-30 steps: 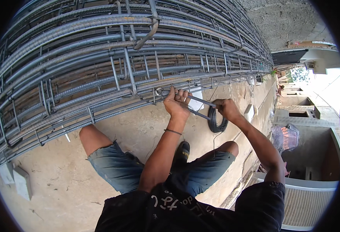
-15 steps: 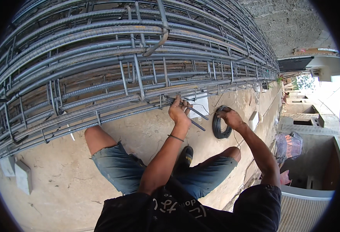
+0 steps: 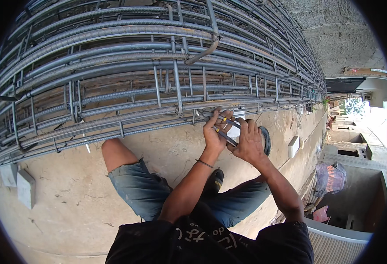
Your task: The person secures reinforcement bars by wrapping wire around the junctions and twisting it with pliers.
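My left hand [image 3: 215, 136] is closed around a pair of pincers [image 3: 231, 141] with dark handles and yellow marks. The jaw end sits by the lower bars of a rebar cage [image 3: 158, 110], partly hidden by my fingers. My right hand [image 3: 249, 143] is at the handle ends, fingers bent over them. A coil of dark tie wire [image 3: 267, 140] shows just beyond my right hand, which covers most of it. Whether that hand still touches the coil is hidden.
Long stacked rebar cages with hooked stirrup ends [image 3: 209, 50] fill the far side. White blocks [image 3: 26, 189] stand on the concrete floor [image 3: 79, 220] at left, another block [image 3: 293, 146] at right. A plastic sack [image 3: 330, 178] lies further right.
My right hand has moved left from the wire coil to the pincers' handles. My left hand keeps hold of the pincers by the bars. The view has shifted slightly.
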A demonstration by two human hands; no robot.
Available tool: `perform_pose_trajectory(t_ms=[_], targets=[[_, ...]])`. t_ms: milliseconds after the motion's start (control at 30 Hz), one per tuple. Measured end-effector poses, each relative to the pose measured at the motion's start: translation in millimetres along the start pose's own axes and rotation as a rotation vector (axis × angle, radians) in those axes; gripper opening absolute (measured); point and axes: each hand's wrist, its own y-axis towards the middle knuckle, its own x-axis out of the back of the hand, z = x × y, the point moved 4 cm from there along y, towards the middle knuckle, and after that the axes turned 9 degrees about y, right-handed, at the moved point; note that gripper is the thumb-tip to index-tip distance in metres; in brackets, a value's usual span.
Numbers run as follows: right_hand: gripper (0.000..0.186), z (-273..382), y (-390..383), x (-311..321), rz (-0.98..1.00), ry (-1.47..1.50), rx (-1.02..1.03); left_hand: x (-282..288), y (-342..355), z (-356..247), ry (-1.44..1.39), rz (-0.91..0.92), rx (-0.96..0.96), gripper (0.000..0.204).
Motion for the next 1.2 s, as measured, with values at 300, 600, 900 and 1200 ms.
perform_pose_trajectory(t_ms=[300,600,900,1200], targets=[[0.028,-18,11,16,0.068,0.409,-0.077,-8,-3,-5,0.127,0.056,0.038,0.048],[0.051,11,-8,30,0.039,0.068,0.150,-16,9,-6,-0.199,0.031,0.106,0.028],[0.041,-28,9,-10,0.000,-0.225,-0.136,-30,20,0,-0.152,-0.385,0.095,0.028],[0.016,-22,-30,-78,1.403,1.950,-0.635,-52,-78,-21,0.753,-0.339,-0.411,0.017]])
